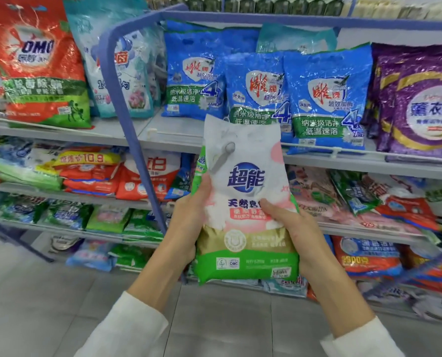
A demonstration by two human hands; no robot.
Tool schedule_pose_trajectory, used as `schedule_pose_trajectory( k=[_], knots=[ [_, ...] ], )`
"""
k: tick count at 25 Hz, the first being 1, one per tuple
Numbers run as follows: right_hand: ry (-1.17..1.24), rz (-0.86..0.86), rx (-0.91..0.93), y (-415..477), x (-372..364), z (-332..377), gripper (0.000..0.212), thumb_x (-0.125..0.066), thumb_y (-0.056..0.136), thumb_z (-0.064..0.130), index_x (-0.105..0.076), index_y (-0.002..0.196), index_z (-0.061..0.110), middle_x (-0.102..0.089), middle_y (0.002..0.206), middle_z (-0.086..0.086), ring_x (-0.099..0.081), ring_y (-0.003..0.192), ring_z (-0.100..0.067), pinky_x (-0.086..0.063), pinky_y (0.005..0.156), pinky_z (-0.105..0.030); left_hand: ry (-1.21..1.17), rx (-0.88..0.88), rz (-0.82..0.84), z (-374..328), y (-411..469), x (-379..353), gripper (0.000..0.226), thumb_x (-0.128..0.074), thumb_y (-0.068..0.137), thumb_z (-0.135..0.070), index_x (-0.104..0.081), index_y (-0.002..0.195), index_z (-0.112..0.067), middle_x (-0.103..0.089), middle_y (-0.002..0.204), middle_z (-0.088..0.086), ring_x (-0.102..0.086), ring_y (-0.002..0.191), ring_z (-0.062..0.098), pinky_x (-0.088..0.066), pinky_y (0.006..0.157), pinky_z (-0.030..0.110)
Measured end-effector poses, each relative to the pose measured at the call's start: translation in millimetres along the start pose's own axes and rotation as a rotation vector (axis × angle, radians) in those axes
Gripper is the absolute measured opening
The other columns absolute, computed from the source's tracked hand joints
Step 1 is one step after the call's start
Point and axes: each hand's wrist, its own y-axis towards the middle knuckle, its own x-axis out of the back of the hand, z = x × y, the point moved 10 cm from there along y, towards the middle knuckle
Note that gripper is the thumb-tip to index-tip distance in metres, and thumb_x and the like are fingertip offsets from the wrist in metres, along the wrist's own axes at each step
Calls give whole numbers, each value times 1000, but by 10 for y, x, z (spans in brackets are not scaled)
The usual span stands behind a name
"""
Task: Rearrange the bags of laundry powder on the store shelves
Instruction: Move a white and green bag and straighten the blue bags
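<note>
I hold a white, pink and green bag of laundry powder (pixel 245 202) upright in front of the shelves. My left hand (pixel 189 217) grips its left edge, fingers wrapped behind it. My right hand (pixel 292 228) grips the right side, thumb lying across the front. On the upper shelf (pixel 163 135) behind it stand blue bags (pixel 325 99), with purple bags (pixel 421 106) to the right and a red and green bag (pixel 42 65) at far left.
Lower shelves (pixel 369 228) carry several red, green, pink and blue bags lying flat. A blue metal frame post (pixel 135 140) curves down left of the held bag. Grey tiled floor (pixel 60 292) spreads at lower left.
</note>
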Motion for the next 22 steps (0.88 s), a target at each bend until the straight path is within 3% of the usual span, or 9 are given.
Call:
schedule_pose_trajectory(
  k=[6,11,12,14,16,18,22],
  knots=[
    [-6,20,-67,14,-395,-286,31,-77,86,21,-73,117,16,-78,105,-12,-76,95,-31,-62,82,-44,-33,78,-84,162,25,538,75,-56,76,-83,-74,109,-18,-79,99,7,-75,94,30,-55,96,55],
    [-15,66,-188,12,-694,-759,30,-72,90,25,-73,116,11,-78,104,-14,-76,94,-32,-61,79,-41,-83,152,-156,480,-24,1026,62,-54,87,-72,-74,108,-16,-79,98,9,-75,94,30,-55,95,51],
    [-24,83,-221,11,-741,-881,31,-72,90,25,-73,117,11,-78,104,-15,-76,94,-33,-61,79,-40,-97,181,-192,586,1,1143,60,-52,89,-70,-74,104,-16,-79,91,7,-77,87,26,-59,89,43],
    [-59,95,-266,58,-788,-1131,31,-72,89,25,-73,116,10,-78,103,-15,-76,93,-32,-62,74,-37,-119,225,-256,783,108,1382,58,-43,95,-63,-70,103,-12,-74,67,3,-72,62,17,-56,60,25],
    [-98,79,-280,146,-799,-1345,32,-74,88,24,-72,116,10,-78,101,-13,-77,91,-31,-62,74,-36,-105,242,-270,914,161,1497,54,-40,99,-57,-66,105,-9,-67,56,1,-65,52,15,-47,48,27],
    [-121,60,-280,292,-812,-1485,35,-75,87,24,-70,119,11,-79,102,-12,-77,92,-30,-61,80,-40,-82,206,-273,966,246,1528,47,-48,98,-54,-70,98,-13,-71,60,-2,-70,55,12,-48,55,28],
    [-154,35,-184,704,-843,-1596,26,-71,91,24,-73,115,16,-79,101,-9,-77,91,-28,-62,77,-37,-122,110,-202,1098,547,1552,42,-56,96,-52,-75,106,-16,-79,94,6,-77,87,24,-58,81,40]
  ],
)
